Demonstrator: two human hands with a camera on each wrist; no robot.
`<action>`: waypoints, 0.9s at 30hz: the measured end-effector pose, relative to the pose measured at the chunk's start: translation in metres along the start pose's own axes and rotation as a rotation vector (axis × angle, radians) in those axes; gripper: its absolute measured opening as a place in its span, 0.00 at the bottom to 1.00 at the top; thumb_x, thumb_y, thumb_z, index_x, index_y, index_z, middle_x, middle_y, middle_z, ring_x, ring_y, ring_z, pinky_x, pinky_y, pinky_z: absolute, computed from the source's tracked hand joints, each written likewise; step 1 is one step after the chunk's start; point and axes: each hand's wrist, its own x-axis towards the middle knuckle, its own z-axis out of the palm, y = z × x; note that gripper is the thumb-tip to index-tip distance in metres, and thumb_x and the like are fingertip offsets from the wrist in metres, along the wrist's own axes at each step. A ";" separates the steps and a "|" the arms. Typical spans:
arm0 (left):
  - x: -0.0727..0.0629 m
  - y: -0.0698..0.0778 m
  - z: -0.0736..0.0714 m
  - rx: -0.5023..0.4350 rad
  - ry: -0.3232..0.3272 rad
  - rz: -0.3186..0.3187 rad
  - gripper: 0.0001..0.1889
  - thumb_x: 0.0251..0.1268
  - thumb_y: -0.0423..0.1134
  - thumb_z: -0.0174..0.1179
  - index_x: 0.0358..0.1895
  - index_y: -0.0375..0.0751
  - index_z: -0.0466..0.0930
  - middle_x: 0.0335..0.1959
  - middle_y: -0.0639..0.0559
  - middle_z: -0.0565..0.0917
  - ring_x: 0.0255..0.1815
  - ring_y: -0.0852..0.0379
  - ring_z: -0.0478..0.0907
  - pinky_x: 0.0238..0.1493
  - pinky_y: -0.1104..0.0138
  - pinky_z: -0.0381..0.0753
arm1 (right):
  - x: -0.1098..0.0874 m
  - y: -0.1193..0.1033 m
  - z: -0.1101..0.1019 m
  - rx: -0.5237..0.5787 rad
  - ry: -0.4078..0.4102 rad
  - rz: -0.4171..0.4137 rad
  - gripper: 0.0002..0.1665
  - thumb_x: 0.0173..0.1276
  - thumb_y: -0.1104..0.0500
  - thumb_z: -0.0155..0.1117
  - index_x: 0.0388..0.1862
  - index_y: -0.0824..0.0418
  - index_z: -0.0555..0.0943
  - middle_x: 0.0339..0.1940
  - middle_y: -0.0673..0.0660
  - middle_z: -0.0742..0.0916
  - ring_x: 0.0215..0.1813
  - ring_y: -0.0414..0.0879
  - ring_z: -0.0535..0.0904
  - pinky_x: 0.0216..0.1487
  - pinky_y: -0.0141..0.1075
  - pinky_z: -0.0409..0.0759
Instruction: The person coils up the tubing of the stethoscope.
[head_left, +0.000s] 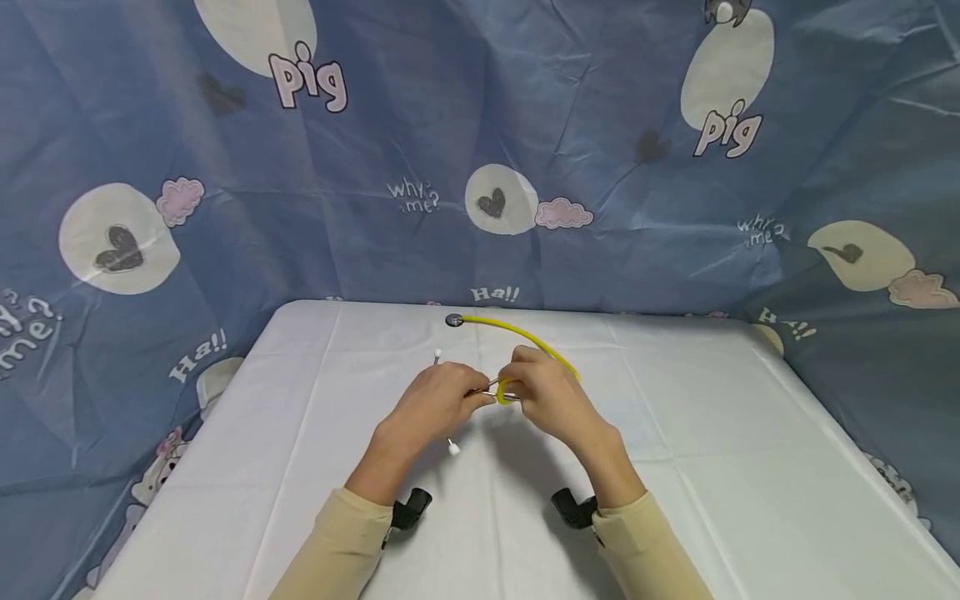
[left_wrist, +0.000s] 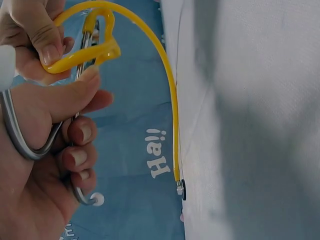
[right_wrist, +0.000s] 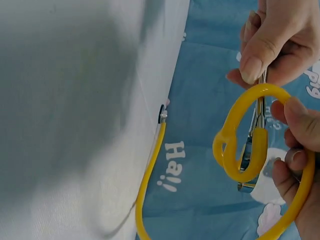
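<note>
A stethoscope with yellow tubing (head_left: 517,325) is held above the white table. My left hand (head_left: 438,402) grips its metal ear tubes (left_wrist: 20,138), and white ear tips (head_left: 453,448) stick out on either side of that hand. My right hand (head_left: 553,395) pinches the tubing, which bends in a loop (right_wrist: 232,112) around the metal tubes where they meet the yellow fork. From the right hand the tubing arcs away to the dark chest piece (head_left: 454,320) near the table's far edge. Part of the ear tubes is hidden inside the left hand.
A white sheet covers the table (head_left: 750,517). Behind it hangs a blue printed curtain (head_left: 420,108), close to the table's far edge. Black wrist devices (head_left: 411,509) show below both forearms, beside the beige sleeves (head_left: 330,542).
</note>
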 end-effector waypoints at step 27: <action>0.002 0.015 0.003 -0.217 -0.109 0.236 0.15 0.65 0.34 0.61 0.23 0.58 0.74 0.23 0.65 0.72 0.25 0.68 0.68 0.29 0.74 0.68 | -0.012 0.048 -0.014 0.634 -0.055 0.313 0.05 0.61 0.61 0.73 0.35 0.52 0.90 0.31 0.53 0.85 0.34 0.47 0.79 0.34 0.36 0.80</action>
